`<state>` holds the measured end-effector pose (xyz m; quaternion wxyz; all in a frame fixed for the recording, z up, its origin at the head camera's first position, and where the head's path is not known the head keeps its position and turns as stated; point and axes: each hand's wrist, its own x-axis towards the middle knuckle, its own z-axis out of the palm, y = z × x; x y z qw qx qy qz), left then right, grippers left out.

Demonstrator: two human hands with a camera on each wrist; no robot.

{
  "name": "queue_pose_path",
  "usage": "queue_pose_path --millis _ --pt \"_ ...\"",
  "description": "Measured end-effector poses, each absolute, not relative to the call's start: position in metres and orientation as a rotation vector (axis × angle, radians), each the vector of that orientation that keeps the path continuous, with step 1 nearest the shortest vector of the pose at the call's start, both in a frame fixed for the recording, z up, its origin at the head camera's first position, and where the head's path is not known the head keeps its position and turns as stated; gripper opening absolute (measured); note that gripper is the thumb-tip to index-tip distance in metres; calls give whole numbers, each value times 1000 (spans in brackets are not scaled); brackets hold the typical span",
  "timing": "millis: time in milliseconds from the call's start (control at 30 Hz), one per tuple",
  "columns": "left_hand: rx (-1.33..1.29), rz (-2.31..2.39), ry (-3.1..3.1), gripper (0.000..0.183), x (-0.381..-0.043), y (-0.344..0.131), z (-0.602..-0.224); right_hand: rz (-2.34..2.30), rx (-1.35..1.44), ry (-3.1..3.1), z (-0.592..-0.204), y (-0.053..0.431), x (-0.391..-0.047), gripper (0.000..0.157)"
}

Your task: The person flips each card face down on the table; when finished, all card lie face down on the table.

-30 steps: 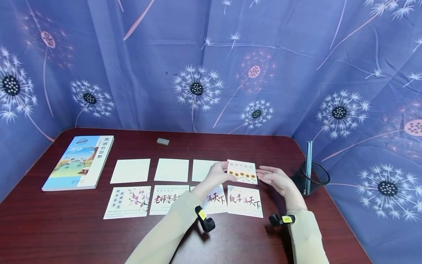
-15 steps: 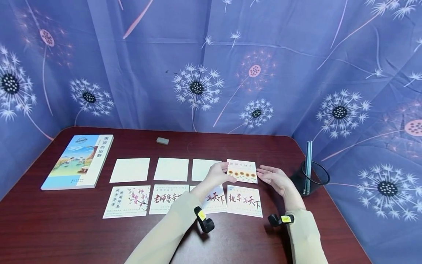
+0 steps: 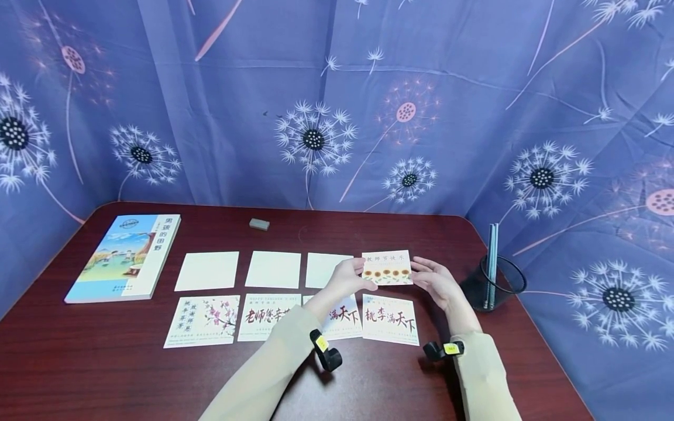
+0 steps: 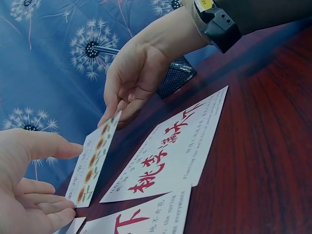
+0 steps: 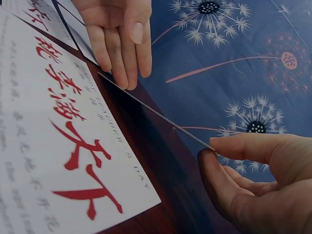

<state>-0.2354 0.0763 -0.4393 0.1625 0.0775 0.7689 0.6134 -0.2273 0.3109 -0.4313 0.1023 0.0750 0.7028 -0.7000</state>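
A greeting card (image 3: 387, 268) with a row of sunflowers is tilted up at the right end of the back row. My right hand (image 3: 438, 285) pinches its right edge between thumb and fingers; the right wrist view shows that card (image 5: 161, 117) nearly edge-on. At the card's left edge is my left hand (image 3: 344, 279), thumb apart and fingers loosely extended, their tips right at the edge. Just in front lies a card with red lettering (image 3: 389, 320). My left forearm partly covers another red-lettered card (image 3: 344, 318) and a blank card (image 3: 321, 270).
Two more blank cards (image 3: 206, 271) (image 3: 274, 269) continue the back row leftward. A plum-blossom card (image 3: 202, 321) and a lettered card (image 3: 263, 316) lie in the front row. A book (image 3: 123, 257) lies left, an eraser (image 3: 259, 224) behind, and a mesh pen holder (image 3: 502, 286) with pencils right.
My right hand has closed onto the sunflower card's right edge and shifted slightly left and up. The card's near edge has risen with it. My left hand has barely moved.
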Motion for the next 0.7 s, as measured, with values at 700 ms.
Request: queue_pose_path --millis 700 --pt "187 1788 2219 72 -238 81 -437 -2054 155 2075 -437 298 -229 63"
